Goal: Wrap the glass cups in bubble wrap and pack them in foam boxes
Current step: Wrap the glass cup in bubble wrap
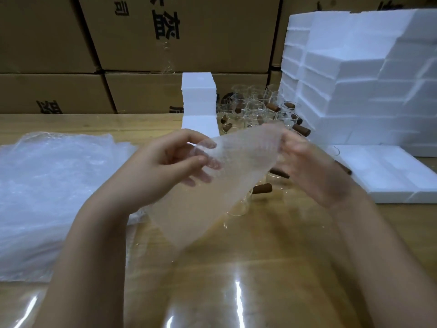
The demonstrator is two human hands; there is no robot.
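Holding the clear, limp bubble-wrap sheet (236, 169) above the glossy wooden table (272, 268), your left hand (179, 159) pinches its upper edge; your right hand (307, 166) blurs behind it (grip unclear). Light, floppy: hold corners

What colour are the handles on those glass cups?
Dark brown, like wood. The head view, the only one, shows the handles among the glass cups.

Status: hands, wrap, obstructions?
Left hand and right hand hold one clear bubble-wrap sheet aloft. Clear glass cups with brown handles lie beneath, unwrapped. Nothing blocking.
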